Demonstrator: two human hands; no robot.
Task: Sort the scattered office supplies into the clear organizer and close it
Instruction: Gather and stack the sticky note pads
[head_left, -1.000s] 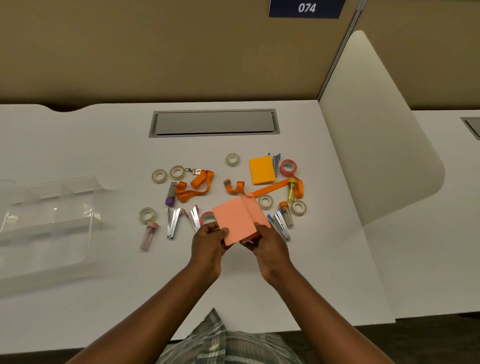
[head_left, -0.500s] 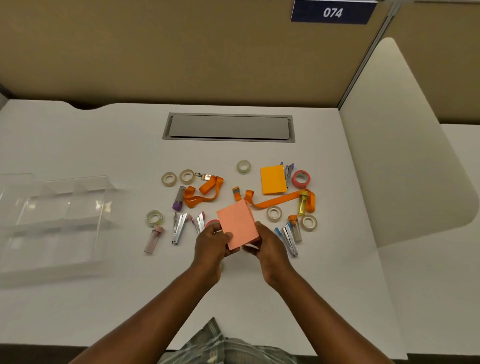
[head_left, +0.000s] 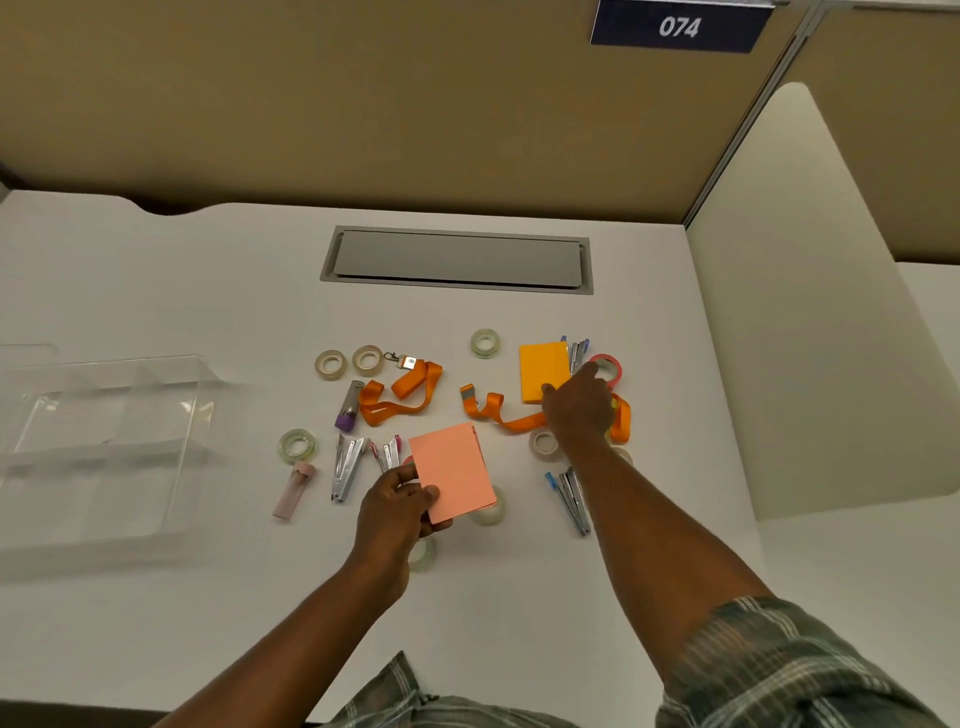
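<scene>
Left hand (head_left: 397, 512) has the pink sticky pad (head_left: 452, 475) pinched at its near corner, thumb on top and fingers curled beneath, and holds it just above the white desk (head_left: 156, 291), over a tape roll (head_left: 488, 514). Right hand (head_left: 579, 405) is out across the pile, fingers stretched forward and thumb touching the lower right corner of the orange sticky pad (head_left: 543, 369) — it holds nothing that I can see. Its forefinger reaches to the edge of a red tape ring (head_left: 613, 364), and an orange lanyard (head_left: 498, 415) runs under the wrist.

The clear organizer (head_left: 202, 410) sits open at the left of the desk, well apart from the scatter — I can see nothing in its compartments. Between it and the hands lie a stapler (head_left: 347, 465), a pink tube (head_left: 292, 491) and a clear tape roll (head_left: 296, 446). Another stapler (head_left: 574, 499) lies beside the right forearm.
</scene>
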